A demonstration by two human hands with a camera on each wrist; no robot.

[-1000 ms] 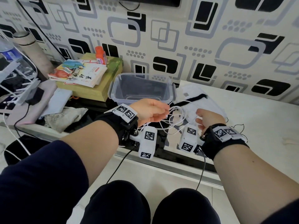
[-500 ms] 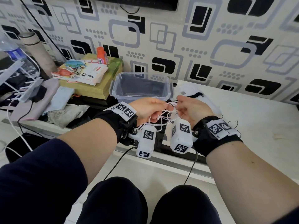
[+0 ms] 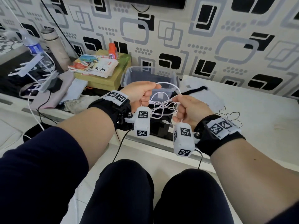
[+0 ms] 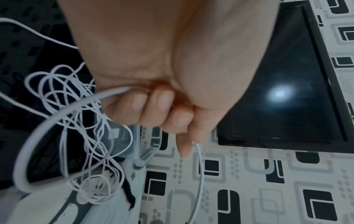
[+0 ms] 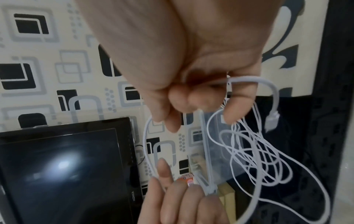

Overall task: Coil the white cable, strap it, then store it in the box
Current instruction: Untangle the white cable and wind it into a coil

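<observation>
Both grips closed on the white cable (image 3: 163,105): left hand (image 3: 140,92) and right hand (image 3: 187,109) level, loops slung between them, clear box (image 3: 129,75) just behind.

Dark navy sleeves (image 3: 37,160) pushed up, forearms bare; dark trousers (image 3: 123,191) over both knees. Black strap (image 3: 111,110) round the wrist behind the left hand (image 3: 139,92), white plate with two square black-and-white markers on top. Same on the wrist behind the right hand (image 3: 189,109): black strap (image 3: 215,139), marker plate. White boxy camera housing (image 3: 142,122) bolted under each wrist, markers on its faces, thin black cable trailing down.
</observation>
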